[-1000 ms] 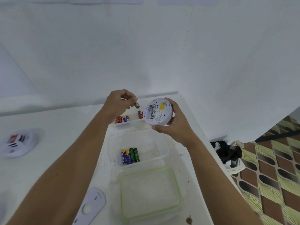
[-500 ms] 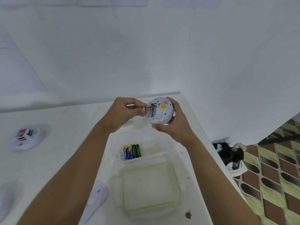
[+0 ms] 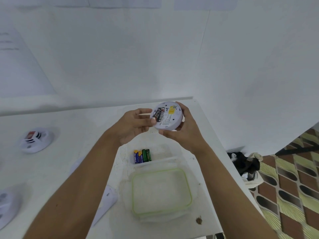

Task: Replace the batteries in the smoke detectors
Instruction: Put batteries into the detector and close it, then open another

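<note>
Detector (image 3: 168, 116) sits up in the air above the table's far-right corner, back side toward us, held between both our hands. Our right hand (image 3: 186, 130) cups it from the right & below: fingers curl round the far rim, thumb lies along the near-bottom edge, so that hand is clamped on the round body. Inside the open bay on the detector's left part we see dark batteries (image 3: 159, 115) w/ white lettering, lying side by side, slanted. Yellow sticker (image 3: 172, 110) is just right of them. Our left hand (image 3: 133, 125) comes in from the left; its thumb tip presses on the lower end of the batteries at the rim, other fingers half spread, loosely curled beside the detector's left edge, not wrapped round anything.

Below the hands, on the white table (image 3: 77, 128), stands a clear tub (image 3: 172, 152) w/ four loose batteries (image 3: 143, 156), two blue/yellow, two green, standing together at its left wall. Touching the tub's near side is a clear lid w/ green seal (image 3: 161, 191), flat. White mounting plate (image 3: 107, 200) lies left of the lid, partly under our left forearm. Second detector (image 3: 36, 139) rests well apart at the table's left; a third (image 3: 6, 206), blurred, at the near-left edge.

Table's right edge runs close to the tub & lid, little room there. Bare tabletop between left forearm & second detector. Small brown spot (image 3: 199, 220) near the front edge. Beyond the right edge: patterned floor (image 3: 293, 187), dark bundle (image 3: 244, 163).
</note>
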### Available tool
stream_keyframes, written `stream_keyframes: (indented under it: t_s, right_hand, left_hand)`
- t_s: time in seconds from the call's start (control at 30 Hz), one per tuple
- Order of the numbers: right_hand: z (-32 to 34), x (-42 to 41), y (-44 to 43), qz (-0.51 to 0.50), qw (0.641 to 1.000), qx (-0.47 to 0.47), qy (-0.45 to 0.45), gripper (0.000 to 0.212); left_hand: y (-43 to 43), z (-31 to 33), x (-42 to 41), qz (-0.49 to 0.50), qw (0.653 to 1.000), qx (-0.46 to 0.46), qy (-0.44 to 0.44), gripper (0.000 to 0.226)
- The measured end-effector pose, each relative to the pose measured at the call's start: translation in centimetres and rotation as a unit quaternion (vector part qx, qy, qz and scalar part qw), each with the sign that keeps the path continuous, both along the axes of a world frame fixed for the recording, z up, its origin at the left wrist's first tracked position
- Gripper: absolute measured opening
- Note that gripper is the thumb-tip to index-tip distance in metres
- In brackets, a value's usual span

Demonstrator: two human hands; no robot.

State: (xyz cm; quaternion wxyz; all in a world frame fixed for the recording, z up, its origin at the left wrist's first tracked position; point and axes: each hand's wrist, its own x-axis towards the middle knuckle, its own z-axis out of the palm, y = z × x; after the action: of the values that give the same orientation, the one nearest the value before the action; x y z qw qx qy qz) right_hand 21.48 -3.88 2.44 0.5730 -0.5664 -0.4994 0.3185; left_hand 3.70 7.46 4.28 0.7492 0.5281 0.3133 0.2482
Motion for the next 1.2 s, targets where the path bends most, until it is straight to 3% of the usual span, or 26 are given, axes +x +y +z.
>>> stream_keyframes:
  t_s: [0.23, 0.47, 0.87, 1.0, 1.2]
  right_hand:
    - [0.3, -0.9, -0.3, 0.007, 1.0, 0.013, 0.009, 0.087]
    - [0.2, -1.1, -1.2, 0.017, 1.0, 0.003, 0.015, 0.086]
    - [0.3, -1.0, -2.1, 0.015, 0.999, 0.001, 0.029, 0.086]
    - [0.3, -1.1, -2.6, 0.021, 1.0, -0.001, 0.013, 0.086]
    - [0.3, -0.8, -2.9, 0.032, 0.999, 0.003, -0.01, 0.089]
  left_hand:
    - [-1.6, -0.3, -0.1, 0.007, 0.997, -0.067, -0.034, 0.018]
    - [-2.7, -0.1, -0.5, 0.008, 0.997, -0.072, -0.027, 0.035]
    - [-4.9, 0.2, -0.3, 0.047, 0.995, -0.064, -0.056, 0.021]
    - [-5.5, 0.1, -0.1, 0.078, 0.992, -0.086, -0.056, 0.011]
    - [-6.4, 0.3, -0.1, 0.09, 0.987, -0.121, -0.057, 0.013]
